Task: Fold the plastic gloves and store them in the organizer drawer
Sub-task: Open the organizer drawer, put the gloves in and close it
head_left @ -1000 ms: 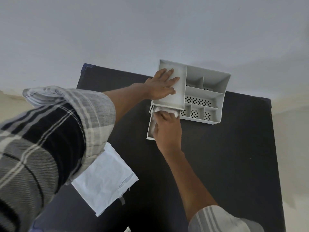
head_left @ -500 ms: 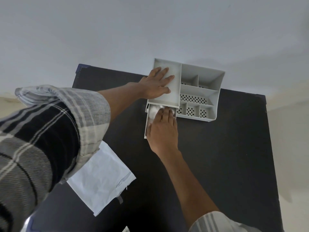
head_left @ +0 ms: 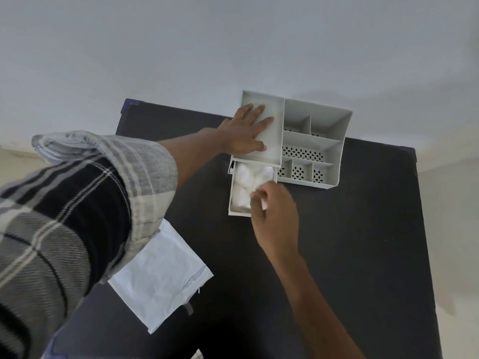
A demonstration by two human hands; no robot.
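Two hands at one grey organizer, folded gloves in its one open drawer

The left hand [head_left: 247,130] lies flat and open on the organizer [head_left: 315,141] top; the right hand [head_left: 274,216], fingers curled loosely with nothing clearly held, hovers over the drawer [head_left: 231,200] front corner. The plastic gloves [head_left: 248,180] fill the drawer as a white bundle, count unclear. One white sheet [head_left: 160,278] lies on the dark table [head_left: 363,242]

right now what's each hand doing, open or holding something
left hand: open, flat on the organizer top, holding nothing
right hand: blurred at the drawer edge, cannot tell
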